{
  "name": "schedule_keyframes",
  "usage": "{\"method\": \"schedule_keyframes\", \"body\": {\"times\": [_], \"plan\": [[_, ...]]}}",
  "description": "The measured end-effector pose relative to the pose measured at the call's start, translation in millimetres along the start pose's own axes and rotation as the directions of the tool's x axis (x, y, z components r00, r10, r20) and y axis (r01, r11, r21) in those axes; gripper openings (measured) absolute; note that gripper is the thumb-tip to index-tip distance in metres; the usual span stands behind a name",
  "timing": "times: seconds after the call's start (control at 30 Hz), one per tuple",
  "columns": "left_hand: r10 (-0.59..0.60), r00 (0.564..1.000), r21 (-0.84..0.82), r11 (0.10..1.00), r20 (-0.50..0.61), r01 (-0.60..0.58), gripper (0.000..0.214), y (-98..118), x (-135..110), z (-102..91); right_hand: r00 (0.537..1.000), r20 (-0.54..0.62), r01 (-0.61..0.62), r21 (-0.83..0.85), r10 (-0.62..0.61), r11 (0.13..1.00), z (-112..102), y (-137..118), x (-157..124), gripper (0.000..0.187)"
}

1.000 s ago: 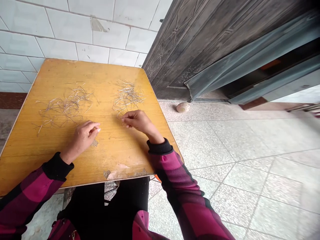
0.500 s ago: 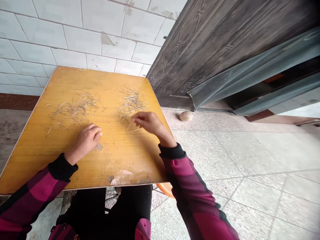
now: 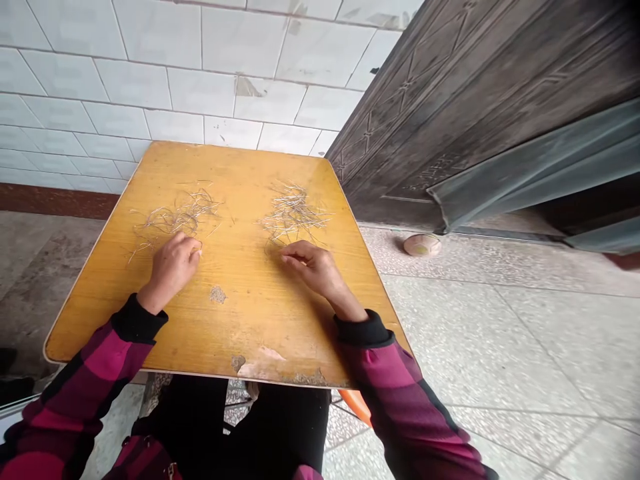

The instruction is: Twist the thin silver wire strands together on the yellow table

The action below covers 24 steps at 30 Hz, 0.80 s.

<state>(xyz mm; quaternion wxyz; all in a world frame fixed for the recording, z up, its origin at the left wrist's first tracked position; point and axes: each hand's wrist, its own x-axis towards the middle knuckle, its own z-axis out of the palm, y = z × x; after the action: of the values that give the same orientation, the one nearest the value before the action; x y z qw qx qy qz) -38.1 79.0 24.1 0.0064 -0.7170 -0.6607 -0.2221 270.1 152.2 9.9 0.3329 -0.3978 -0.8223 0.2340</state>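
Two loose tangles of thin wire lie on a yellow wooden table [image 3: 250, 313]. My left hand [image 3: 175, 267] is closed at the near edge of the left wire tangle [image 3: 183, 213], fingers curled inward; whatever they hold is hidden. Just below the right wire pile [image 3: 293, 210], my right hand [image 3: 313, 270] pinches thumb and forefinger together. A faint thin wire [image 3: 269, 248] curves by those fingertips and seems to be in the pinch. The right pile is denser, with many straight silvery pieces; the left one is more curled and spread out.
White wall tiles [image 3: 175, 87] rise behind the table. A dark carved door [image 3: 400, 127] with a grey curtain [image 3: 540, 173] stands at the right. A round pale object [image 3: 421, 245] rests on the floor. Part of an orange object [image 3: 356, 405] shows under the table's near edge.
The view has shifted, so the table sits further right. My right hand has drawn back slightly from the right pile towards me. My left hand stays closed by the left tangle.
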Motion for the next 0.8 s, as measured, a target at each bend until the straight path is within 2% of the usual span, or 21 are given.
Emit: {"method": "schedule_keyframes", "body": {"times": [0.1,0.23,0.33,0.43,0.57,0.7,0.8], "plan": [[-0.058,0.998,0.053,0.997,0.03,0.056,0.008,-6,5,-0.3,0.998,-0.023,0.049,-0.032,-0.05,0.998,4,-12,-2,0.015],[0.007,0.989,0.037,0.999,0.146,-0.013,0.012,6,8,2.3,0.996,0.012,0.085,-0.057,-0.085,0.995,11,-21,-4,0.016],[0.058,0.971,0.101,0.991,0.233,-0.084,0.015,16,21,-2.2,0.99,0.046,0.135,-0.072,-0.132,0.988,15,-20,-6,0.016],[0.064,0.964,0.171,0.979,0.258,-0.11,0.017,19,50,-8.2,0.984,0.052,0.175,-0.092,-0.171,0.98,18,-16,-7,0.017],[-0.008,0.973,0.196,0.98,0.232,-0.039,0.025,14,112,-7.9,0.982,0.045,0.186,-0.099,-0.182,0.978,21,-14,-8,0.016],[-0.006,0.961,0.19,0.981,0.276,-0.048,0.029,14,166,3.8,0.983,0.059,0.182,-0.102,-0.176,0.978,23,-14,-9,0.016],[0.038,0.94,0.179,0.978,0.339,-0.104,0.027,22,183,17.9,0.982,0.074,0.179,-0.109,-0.172,0.978,24,-14,-9,0.017]]}}
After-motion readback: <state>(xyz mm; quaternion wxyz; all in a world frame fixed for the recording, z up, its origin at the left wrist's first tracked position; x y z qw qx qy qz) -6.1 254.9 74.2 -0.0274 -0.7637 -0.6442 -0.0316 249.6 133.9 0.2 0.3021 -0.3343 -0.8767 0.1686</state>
